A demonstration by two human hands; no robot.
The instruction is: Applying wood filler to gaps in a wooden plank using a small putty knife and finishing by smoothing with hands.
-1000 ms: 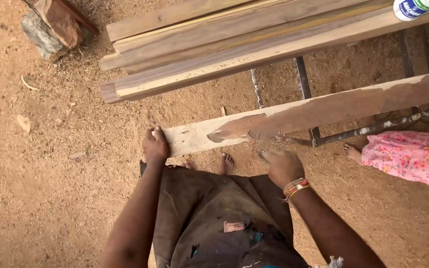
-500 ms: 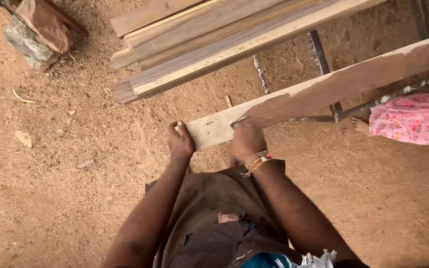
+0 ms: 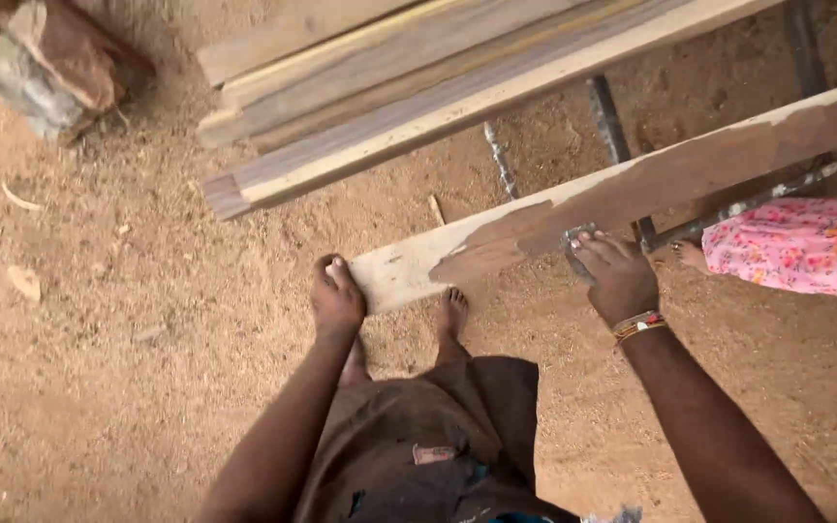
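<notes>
So the plank [image 3: 632,199] runs diagonally across the shot, from its near-left end by the person's legs up toward the far right, resting on a dark metal frame [image 3: 622,136] underneath. Most of it is coated in a brownish, wet-looking layer, while the end closest to the person is bare pale wood.

The left hand [image 3: 337,296] sits right at that bare end, fingers curled together over the end edge, gripping it. The right hand [image 3: 616,275] is further right along the near edge of the plank, at the coated part. Its fingers are close together and bent, fingertips touching the plank's edge, and something small and greyish seems to be pressed under them, but I honestly can't tell what it is. There are a few bangles [image 3: 637,325] on that wrist.

Far behind the plank there's a stack of boards [image 3: 418,87], lying at about the same slant. A chunk of stone [image 3: 50,68] is at the far left on the sawdusty dirt ground [image 3: 99,368]. At the right edge, another person's pink floral garment [image 3: 806,247] and a bare foot [image 3: 690,254] show, just beside the frame. The person's own bare foot [image 3: 453,312] peeks out below the plank.
</notes>
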